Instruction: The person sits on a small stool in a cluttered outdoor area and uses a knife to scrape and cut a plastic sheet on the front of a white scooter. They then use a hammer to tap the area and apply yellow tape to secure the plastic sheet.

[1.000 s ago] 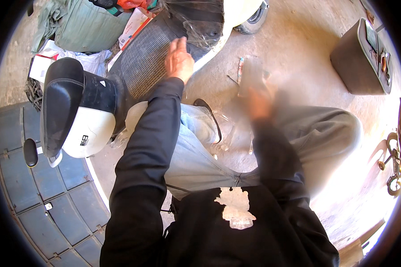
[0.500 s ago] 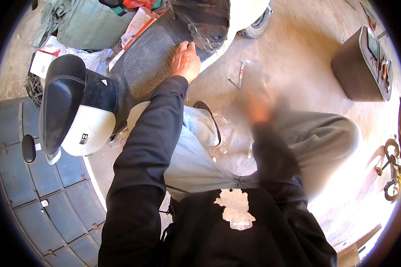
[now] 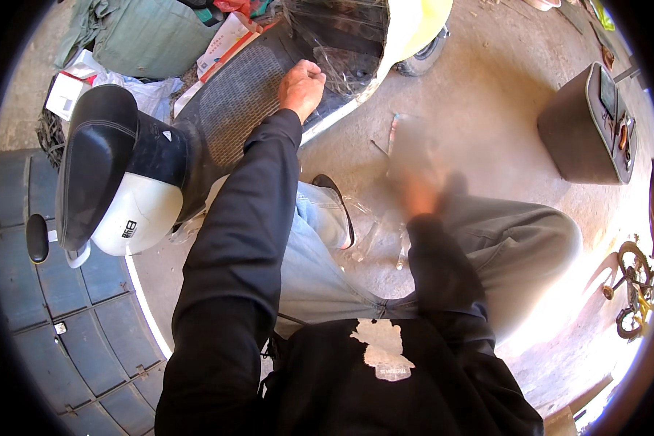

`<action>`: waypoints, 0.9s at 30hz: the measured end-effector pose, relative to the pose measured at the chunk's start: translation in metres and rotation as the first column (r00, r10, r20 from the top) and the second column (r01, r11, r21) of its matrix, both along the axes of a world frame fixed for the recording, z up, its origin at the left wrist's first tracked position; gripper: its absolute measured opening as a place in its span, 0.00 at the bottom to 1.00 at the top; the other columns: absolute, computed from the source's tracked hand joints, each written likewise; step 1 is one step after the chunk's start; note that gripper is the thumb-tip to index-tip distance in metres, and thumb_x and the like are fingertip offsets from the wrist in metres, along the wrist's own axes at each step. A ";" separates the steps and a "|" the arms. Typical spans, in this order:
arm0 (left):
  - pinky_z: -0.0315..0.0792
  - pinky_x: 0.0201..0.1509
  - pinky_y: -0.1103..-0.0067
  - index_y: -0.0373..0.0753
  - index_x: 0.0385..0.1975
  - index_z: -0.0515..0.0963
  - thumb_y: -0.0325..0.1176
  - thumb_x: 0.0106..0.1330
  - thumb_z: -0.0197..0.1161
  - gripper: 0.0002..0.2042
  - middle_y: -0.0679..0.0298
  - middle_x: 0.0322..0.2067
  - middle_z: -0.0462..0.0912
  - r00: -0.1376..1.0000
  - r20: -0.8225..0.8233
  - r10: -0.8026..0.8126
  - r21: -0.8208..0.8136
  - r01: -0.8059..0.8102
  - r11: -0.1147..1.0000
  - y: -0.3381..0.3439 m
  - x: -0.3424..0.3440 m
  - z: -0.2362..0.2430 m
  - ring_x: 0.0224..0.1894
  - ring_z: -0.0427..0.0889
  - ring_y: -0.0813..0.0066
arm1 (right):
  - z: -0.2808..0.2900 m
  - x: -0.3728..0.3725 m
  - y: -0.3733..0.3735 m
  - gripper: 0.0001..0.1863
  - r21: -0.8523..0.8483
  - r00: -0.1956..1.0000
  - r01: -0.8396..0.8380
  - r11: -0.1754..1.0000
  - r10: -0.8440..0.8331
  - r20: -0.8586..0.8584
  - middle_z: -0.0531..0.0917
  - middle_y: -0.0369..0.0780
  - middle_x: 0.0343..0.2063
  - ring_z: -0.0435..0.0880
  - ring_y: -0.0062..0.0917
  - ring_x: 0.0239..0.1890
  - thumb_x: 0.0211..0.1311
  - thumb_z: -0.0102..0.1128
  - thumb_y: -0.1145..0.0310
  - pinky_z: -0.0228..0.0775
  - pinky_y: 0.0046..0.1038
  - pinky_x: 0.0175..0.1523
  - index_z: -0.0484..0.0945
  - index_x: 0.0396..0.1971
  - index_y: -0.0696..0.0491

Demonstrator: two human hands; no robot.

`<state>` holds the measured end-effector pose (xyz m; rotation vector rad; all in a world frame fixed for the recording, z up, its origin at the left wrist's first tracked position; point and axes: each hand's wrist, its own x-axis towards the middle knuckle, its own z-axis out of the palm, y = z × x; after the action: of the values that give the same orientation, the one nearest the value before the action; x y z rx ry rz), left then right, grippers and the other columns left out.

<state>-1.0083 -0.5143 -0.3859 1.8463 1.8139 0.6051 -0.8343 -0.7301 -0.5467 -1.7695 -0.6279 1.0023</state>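
My left hand [image 3: 301, 89] is closed at the torn, crinkled plastic film [image 3: 341, 65] over the scooter's front end; what its fingers hold, if anything, I cannot make out. Beside it lies the grey, textured footboard [image 3: 229, 94]. My right hand [image 3: 421, 189] is smeared by a heavy blur over the floor between the scooter and my right leg. A thin striped object and a dark rod [image 3: 380, 147] lie on the floor near it, only partly distinguishable. The scooter's black seat [image 3: 94, 160] and white rear panel [image 3: 134, 211] are to my left.
Green bundles [image 3: 131, 43] and boxes [image 3: 69, 94] are heaped beyond the scooter. A grey bin-like case [image 3: 567, 131] with tools on top stands at right, above a small bicycle [image 3: 636, 287]. A blue panelled metal door [image 3: 58, 283] is at lower left. My bent legs fill the middle.
My left hand has moved slightly to the right along the scooter and its fingers have curled at the film. The view has shifted slightly. The right hand stays blurred in much the same place.
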 end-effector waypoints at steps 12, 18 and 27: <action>0.67 0.41 0.82 0.32 0.33 0.77 0.26 0.54 0.63 0.08 0.65 0.29 0.78 0.908 0.416 0.057 -0.024 -0.051 0.998 0.012 0.004 0.002 0.34 0.75 0.78 | -0.001 -0.002 0.000 0.14 -0.035 0.986 0.033 0.999 -0.038 -0.161 0.74 0.36 0.17 0.69 0.19 0.15 0.54 0.61 0.61 0.59 0.23 0.17 0.75 0.27 0.58; 0.65 0.34 0.83 0.34 0.26 0.75 0.26 0.55 0.61 0.03 0.68 0.24 0.75 0.875 0.483 0.033 0.008 -0.042 0.999 0.015 0.000 -0.005 0.28 0.71 0.81 | 0.006 -0.001 0.001 0.14 -0.107 0.983 0.006 0.994 -0.025 -0.183 0.74 0.35 0.16 0.69 0.18 0.14 0.54 0.61 0.61 0.59 0.23 0.17 0.75 0.26 0.58; 0.69 0.31 0.84 0.38 0.30 0.75 0.29 0.58 0.62 0.04 0.69 0.25 0.77 0.797 0.594 0.108 -0.225 0.036 0.974 0.002 0.001 0.011 0.27 0.76 0.82 | 0.044 0.001 0.006 0.14 -0.274 0.958 0.030 0.961 -0.106 -0.267 0.72 0.35 0.14 0.68 0.19 0.12 0.54 0.60 0.61 0.59 0.24 0.16 0.75 0.24 0.59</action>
<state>-1.0069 -0.5128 -0.3745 1.2648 1.4106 0.8489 -0.8334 -0.7238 -0.5025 -1.8203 -0.2591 1.3091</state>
